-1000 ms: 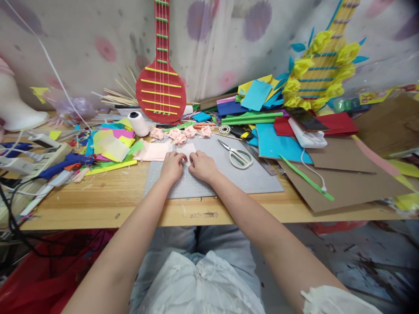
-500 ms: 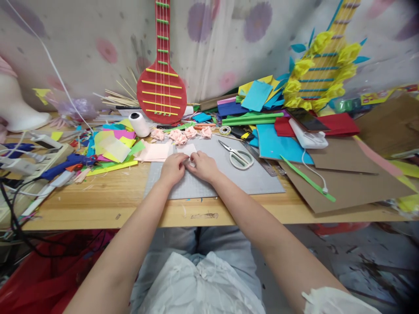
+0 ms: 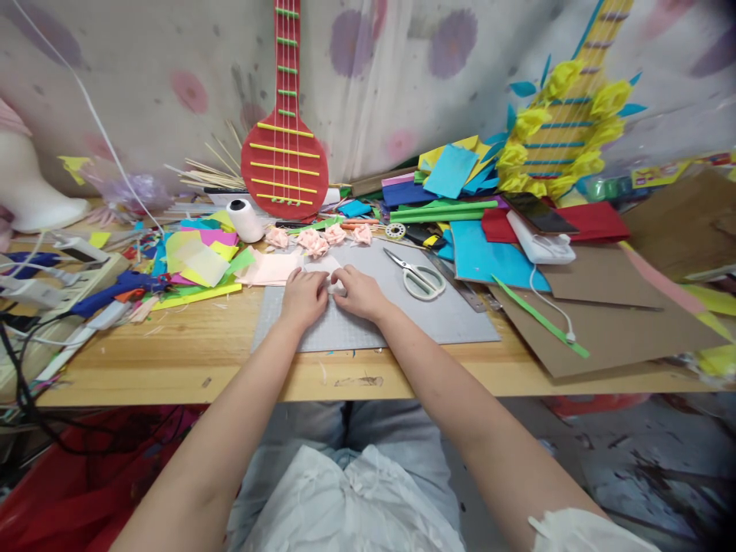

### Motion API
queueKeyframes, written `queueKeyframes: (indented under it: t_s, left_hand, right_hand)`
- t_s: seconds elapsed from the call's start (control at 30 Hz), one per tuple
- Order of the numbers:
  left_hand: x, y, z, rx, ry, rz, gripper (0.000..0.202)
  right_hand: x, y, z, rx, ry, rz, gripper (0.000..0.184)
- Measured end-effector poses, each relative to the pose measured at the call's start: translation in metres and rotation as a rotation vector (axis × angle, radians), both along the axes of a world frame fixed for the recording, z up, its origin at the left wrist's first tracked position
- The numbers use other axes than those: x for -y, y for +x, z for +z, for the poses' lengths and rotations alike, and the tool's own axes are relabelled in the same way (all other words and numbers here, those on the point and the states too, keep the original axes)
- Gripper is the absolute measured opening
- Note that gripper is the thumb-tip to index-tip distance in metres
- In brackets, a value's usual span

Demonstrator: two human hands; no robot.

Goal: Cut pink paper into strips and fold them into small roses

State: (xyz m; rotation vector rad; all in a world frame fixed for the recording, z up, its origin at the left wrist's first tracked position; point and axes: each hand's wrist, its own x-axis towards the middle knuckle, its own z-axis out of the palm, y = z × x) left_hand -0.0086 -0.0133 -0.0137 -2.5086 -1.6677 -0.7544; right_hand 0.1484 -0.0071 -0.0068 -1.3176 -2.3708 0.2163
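Observation:
My left hand (image 3: pixel 304 297) and my right hand (image 3: pixel 357 293) meet over the grey cutting mat (image 3: pixel 402 326). Both have curled fingers pinching a small sheet of pale pink paper (image 3: pixel 323 264), whose far part shows beyond the fingertips; its near edge looks partly rolled between them. Just behind sit several crumpled pink paper flowers (image 3: pixel 312 241). To the left of my left hand lies a stack of pink paper sheets (image 3: pixel 270 267). Right of my right hand, white-handled scissors (image 3: pixel 422 280) rest on the mat, blades pointing away to the left.
A red paper lute (image 3: pixel 284 165) and a yellow one with flowers (image 3: pixel 557 130) lean at the back. A thread spool (image 3: pixel 244 221), coloured scraps (image 3: pixel 198 257) and a blue glue gun (image 3: pixel 118 291) are leftward. Cardboard (image 3: pixel 609 322) and a metal ruler (image 3: pixel 460 284) lie rightward.
My fingertips have shifted slightly on the pink paper, and a little more of its rolled edge shows between them. The things around them have stayed put.

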Motion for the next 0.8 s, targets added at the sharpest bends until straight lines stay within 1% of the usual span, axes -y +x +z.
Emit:
queueKeyframes:
  t_s: [0.1, 0.33, 0.47, 0.7, 0.8]
  left_hand:
    - [0.000, 0.000, 0.000, 0.009, 0.008, 0.001, 0.034]
    - [-0.003, -0.001, -0.001, 0.028, -0.050, -0.049, 0.039]
    - [-0.003, -0.001, -0.001, 0.015, -0.090, -0.026, 0.040]
    - [0.004, 0.002, 0.004, -0.087, -0.062, -0.001, 0.044]
    - [0.007, 0.003, 0.007, -0.071, -0.075, -0.025, 0.047]
  right_hand:
    - [-0.001, 0.002, 0.000, 0.042, -0.011, -0.006, 0.024]
    - [-0.004, 0.006, 0.002, 0.059, -0.028, -0.035, 0.020]
    - [-0.003, 0.005, 0.003, 0.055, -0.035, -0.053, 0.019]
    - [-0.002, 0.005, 0.006, 0.036, -0.026, -0.071, 0.018]
    - [-0.001, 0.005, 0.007, 0.017, -0.026, -0.066, 0.018]
